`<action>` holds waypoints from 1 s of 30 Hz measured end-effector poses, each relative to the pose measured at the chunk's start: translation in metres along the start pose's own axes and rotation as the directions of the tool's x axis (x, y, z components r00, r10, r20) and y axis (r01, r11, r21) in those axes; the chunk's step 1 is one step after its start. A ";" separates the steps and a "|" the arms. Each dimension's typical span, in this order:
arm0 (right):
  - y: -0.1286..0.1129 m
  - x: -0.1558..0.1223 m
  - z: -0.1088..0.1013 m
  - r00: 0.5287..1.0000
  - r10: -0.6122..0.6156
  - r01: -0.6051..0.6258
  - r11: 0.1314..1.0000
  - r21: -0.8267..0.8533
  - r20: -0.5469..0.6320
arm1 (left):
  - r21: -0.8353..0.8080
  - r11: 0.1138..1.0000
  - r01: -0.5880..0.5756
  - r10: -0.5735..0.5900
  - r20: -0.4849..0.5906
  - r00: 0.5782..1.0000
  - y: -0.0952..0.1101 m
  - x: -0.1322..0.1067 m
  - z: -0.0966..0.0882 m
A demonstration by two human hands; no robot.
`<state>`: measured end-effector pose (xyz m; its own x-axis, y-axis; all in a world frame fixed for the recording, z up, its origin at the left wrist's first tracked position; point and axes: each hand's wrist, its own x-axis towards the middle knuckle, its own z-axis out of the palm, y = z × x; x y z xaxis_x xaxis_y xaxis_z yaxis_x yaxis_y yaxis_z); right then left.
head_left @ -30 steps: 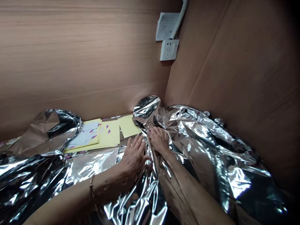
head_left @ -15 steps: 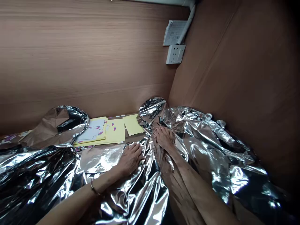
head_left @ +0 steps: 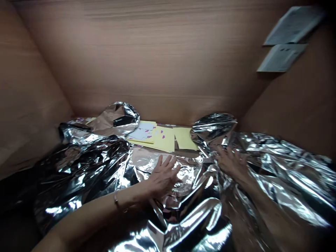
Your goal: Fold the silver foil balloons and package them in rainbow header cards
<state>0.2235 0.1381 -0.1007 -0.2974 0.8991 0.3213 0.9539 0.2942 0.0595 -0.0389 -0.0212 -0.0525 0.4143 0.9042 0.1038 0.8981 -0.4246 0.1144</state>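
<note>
My left hand (head_left: 164, 176) lies flat with its fingers apart on a crumpled sheet of silver foil (head_left: 178, 206), and a thin bracelet (head_left: 117, 199) circles that wrist. My right hand (head_left: 231, 162) rests farther right at a fold in the foil, its fingers blurred and apart. Beyond both hands, partly under the foil, lie stacked yellow papers (head_left: 164, 138) with small pink marks. A white sheet (head_left: 140, 133) lies on them, and a loose yellow sheet (head_left: 185, 138) lies beside them.
Wood-veneer walls (head_left: 147, 59) rise behind and beside the foil. A paper note (head_left: 294, 26) and a blurred white wall socket (head_left: 282, 57) are on the right wall. Curled foil bulges (head_left: 118, 117) (head_left: 214, 126) stand against the back wall.
The view has swung left, moving the wall socket toward the right of the frame. My hands are farther apart, and the foil between them lies more spread out.
</note>
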 end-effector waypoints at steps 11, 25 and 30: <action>-0.170 -0.056 -0.043 0.693 -0.718 0.675 0.679 0.287 0.070 | 0.208 0.873 0.440 -0.457 0.035 0.889 -0.085 -0.139 0.013; -0.193 -0.037 -0.063 0.584 -0.791 0.733 0.610 0.301 0.183 | 0.144 0.894 0.425 -0.432 0.022 0.902 -0.087 -0.137 0.022; -0.192 -0.045 -0.062 0.599 -0.779 0.721 0.626 0.297 0.186 | 0.152 0.890 0.430 -0.439 0.035 0.898 -0.083 -0.135 0.020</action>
<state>0.0567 0.0206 -0.0678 -0.9285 0.3700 -0.0298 0.3705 0.9288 -0.0122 -0.1669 -0.1072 -0.0954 -0.0176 0.9998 0.0086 0.9998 0.0176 -0.0033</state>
